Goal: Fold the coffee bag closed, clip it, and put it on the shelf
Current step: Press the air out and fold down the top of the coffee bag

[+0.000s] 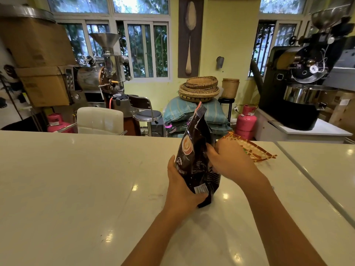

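Head view | coffee bag (196,150) upright on white counter (76,179), centre | my left hand (181,191) clamped low on it, right hand (228,158) fingers pressed against its right side | top unfolded; fold, clip, shelving remain, I judge | no clip seen

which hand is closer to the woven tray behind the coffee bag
Right. The right hand grips the coffee bag's side directly in front of the woven tray; the left hand holds the bag's opposite lower side.

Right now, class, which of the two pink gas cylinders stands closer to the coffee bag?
The right cylinder, beside the black roaster; it stands just beyond the counter behind the bag. The other cylinder is far left.
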